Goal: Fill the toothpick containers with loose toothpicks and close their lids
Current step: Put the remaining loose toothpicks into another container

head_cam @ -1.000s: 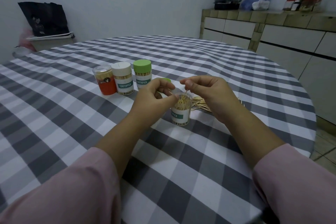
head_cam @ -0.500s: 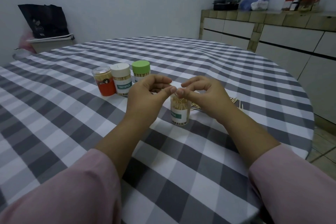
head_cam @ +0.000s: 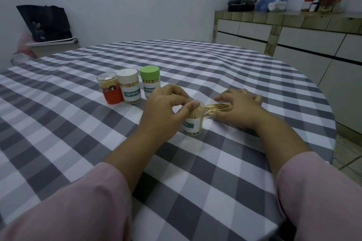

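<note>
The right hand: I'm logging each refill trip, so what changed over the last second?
The right hand left the mouth of the open container and dropped rightward onto the loose toothpicks, fingers spread over them. The left hand kept hold of the container's rim. The three closed containers stayed put.

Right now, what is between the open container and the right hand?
In the head view, loose toothpicks lie on the tablecloth between the open container and the right hand, whose fingers rest on the pile.
</note>
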